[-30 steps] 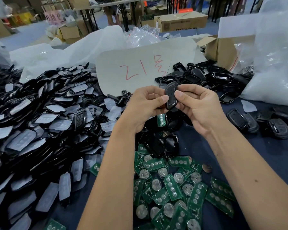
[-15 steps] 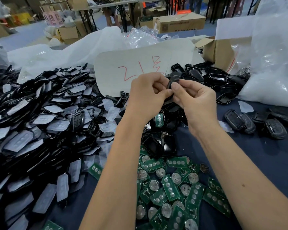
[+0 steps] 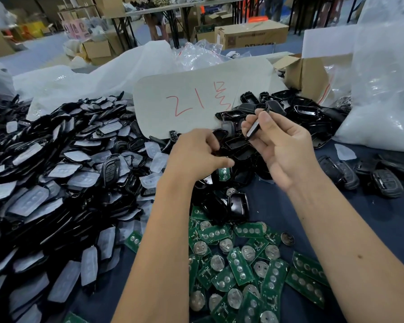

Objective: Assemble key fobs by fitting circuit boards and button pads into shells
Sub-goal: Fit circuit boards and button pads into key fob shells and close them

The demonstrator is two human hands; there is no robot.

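On my far left I see a heap of black shells (image 3: 56, 183) with pale button pads lying on the tabletop (image 3: 336, 220). My left hand (image 3: 196, 159) reaches forward, palm down, fingers curled low over loose shells; whether its grip holds anything I cannot tell. Below lie green circuit boards (image 3: 243, 264). My right hand (image 3: 282, 145) is raised, palm toward me, its grip pinching a key fob (image 3: 254, 129) edge-on between thumb and fingers. Finished fobs (image 3: 364, 178) rest far right.
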